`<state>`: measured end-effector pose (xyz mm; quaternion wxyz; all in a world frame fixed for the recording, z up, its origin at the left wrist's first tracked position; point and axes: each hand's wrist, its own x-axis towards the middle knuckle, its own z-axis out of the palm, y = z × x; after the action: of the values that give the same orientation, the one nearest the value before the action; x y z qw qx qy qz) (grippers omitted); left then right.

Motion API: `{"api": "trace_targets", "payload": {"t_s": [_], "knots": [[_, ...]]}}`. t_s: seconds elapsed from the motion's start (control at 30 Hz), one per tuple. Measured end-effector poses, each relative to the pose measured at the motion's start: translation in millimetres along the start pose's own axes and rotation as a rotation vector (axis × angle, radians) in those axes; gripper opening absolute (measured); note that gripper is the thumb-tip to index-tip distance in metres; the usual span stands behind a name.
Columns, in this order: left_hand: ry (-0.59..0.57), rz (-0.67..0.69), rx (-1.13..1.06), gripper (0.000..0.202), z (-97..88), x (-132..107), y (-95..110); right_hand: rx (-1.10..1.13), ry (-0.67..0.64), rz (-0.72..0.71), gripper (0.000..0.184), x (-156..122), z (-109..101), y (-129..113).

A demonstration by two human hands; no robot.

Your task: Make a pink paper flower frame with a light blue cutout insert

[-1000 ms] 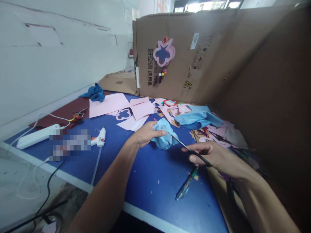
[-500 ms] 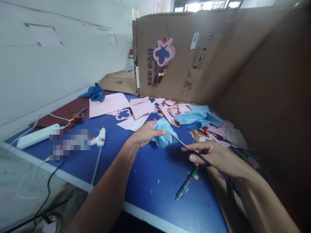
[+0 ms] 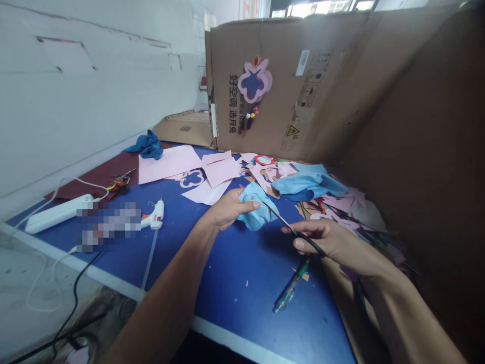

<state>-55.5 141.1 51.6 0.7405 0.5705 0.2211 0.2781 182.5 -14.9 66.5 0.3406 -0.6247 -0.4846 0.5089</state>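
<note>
Pinched in my left hand [image 3: 227,208] is a piece of light blue cloth [image 3: 254,215], held above the blue table [image 3: 223,283]. A bit of pink shows behind it near my fingers. My right hand [image 3: 318,240] is closed around the dark handles of a pair of scissors [image 3: 293,230]. Their blades point up and left, the tips at the right side of the cloth. Whether the tips are cutting into it I cannot tell. A clear pen with a green end [image 3: 291,287] lies on the table below my right hand.
Pink paper sheets [image 3: 170,163] lie behind my hands, with more blue cloth [image 3: 310,184] and scraps to the right. A white glue gun [image 3: 157,215] and a power strip [image 3: 60,212] are at left. Cardboard [image 3: 280,111] stands behind, bearing a pink flower-shaped cutout [image 3: 267,83].
Hardly anything differs. The scissors and my right hand have shifted very slightly to the left, and the cloth stays in my left hand.
</note>
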Motion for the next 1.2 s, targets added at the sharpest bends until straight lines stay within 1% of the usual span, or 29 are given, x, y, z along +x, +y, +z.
{"api": "trace_targets", "payload": {"t_s": [0.13,0.27,0.5,0.63,0.87,1.07,1.2], "knots": [[0.005,0.01,-0.011,0.043,2.7,-0.1,-0.2,-0.002,0.005,-0.004,0.069,-0.5,-1.6,1.4],[-0.002,0.022,0.005,0.04,4.5,-0.4,1.1,0.011,-0.011,0.005,0.066,-0.1,-2.3,3.0],[0.018,0.04,0.041,0.04,2.0,1.4,-2.5,0.045,-0.021,0.03,0.066,-0.2,-1.1,0.6],[0.028,0.063,0.027,0.043,1.5,3.9,-6.0,0.072,-0.029,0.016,0.066,1.5,-1.2,1.5],[0.066,0.092,0.004,0.039,6.7,3.8,-6.5,0.086,-0.034,-0.013,0.066,3.1,-2.6,7.5],[0.038,0.104,-0.011,0.039,7.5,3.4,-5.7,0.091,-0.039,-0.003,0.069,2.8,-2.0,7.4],[0.053,0.107,-0.024,0.039,7.8,4.5,-7.2,0.136,-0.056,0.016,0.065,5.0,-0.9,10.0]]}}
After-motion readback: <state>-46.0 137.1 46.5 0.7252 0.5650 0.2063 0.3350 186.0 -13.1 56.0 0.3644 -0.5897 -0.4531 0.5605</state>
